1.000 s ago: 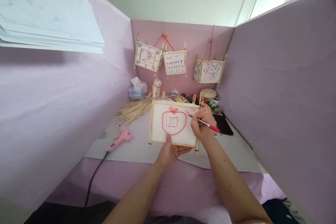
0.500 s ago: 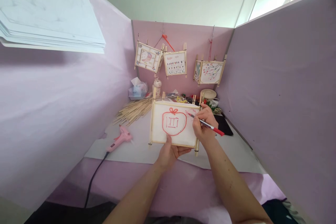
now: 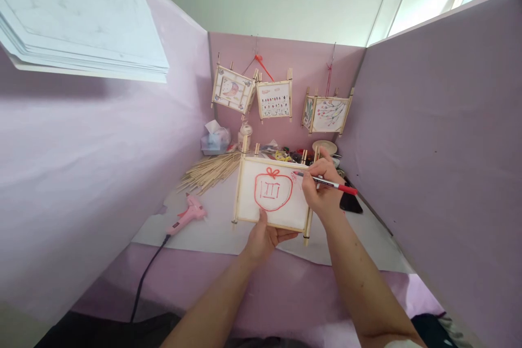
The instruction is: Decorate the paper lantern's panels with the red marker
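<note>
A square paper lantern (image 3: pixel 248 201) with a bamboo-stick frame is held up over the desk; its white front panel bears a red drawing of a round shape with a bow on top. My left hand (image 3: pixel 264 239) grips the lantern's bottom edge, thumb on the paper. My right hand (image 3: pixel 322 187) is closed round a red marker pen (image 3: pixel 332 185), whose tip touches the panel's upper right corner beside small pink marks.
A pink glue gun (image 3: pixel 186 216) with a black cord lies on the white desk mat (image 3: pixel 212 228) at left. A bundle of bamboo sticks (image 3: pixel 207 170), a tissue pack (image 3: pixel 215 137) and small clutter sit behind. Three finished lanterns (image 3: pixel 274 99) hang on the back partition. A dark phone (image 3: pixel 351 204) lies at right.
My right hand has shifted slightly up and right, the pen now lying flatter with its tip at the panel's upper right corner. The left hand keeps the lantern in place.
</note>
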`<state>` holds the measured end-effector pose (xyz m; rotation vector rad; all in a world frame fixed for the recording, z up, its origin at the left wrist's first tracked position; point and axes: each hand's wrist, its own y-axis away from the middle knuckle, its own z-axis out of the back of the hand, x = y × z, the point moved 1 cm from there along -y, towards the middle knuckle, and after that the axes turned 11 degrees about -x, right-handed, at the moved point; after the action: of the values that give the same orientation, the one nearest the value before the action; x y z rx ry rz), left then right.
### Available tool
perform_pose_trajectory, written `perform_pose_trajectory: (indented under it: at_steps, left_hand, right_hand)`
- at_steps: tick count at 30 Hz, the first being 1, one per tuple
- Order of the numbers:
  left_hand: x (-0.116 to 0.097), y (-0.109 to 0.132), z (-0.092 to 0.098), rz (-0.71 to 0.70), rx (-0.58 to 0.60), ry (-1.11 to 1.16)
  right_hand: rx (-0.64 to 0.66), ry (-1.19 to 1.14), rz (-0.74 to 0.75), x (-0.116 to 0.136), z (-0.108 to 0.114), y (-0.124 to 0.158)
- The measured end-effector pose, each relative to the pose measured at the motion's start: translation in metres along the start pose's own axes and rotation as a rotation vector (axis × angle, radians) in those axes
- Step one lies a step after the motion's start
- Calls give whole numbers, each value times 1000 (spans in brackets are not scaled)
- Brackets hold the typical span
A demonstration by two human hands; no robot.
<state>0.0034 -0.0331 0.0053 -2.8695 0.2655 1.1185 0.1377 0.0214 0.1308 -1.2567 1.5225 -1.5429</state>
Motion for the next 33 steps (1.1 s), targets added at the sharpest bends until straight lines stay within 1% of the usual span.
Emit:
perform_pose_trajectory:
  at_steps: [4, 7, 13, 22, 33]
  left_hand:
    - [0, 0, 0, 6, 4, 24]
    - [1, 0, 1, 19, 8, 55]
    - [4, -2, 3, 28, 16, 86]
    - [3, 0, 1, 17, 6, 41]
    - [2, 0, 1, 18, 26, 54]
  right_hand:
    - [15, 36, 13, -3, -3, 1]
    - [34, 20, 43, -3, -4, 1]
    - [17, 1, 46, -2, -5, 2]
    - [46, 28, 59, -1, -5, 2]
    - [93, 81, 87, -4, -6, 1]
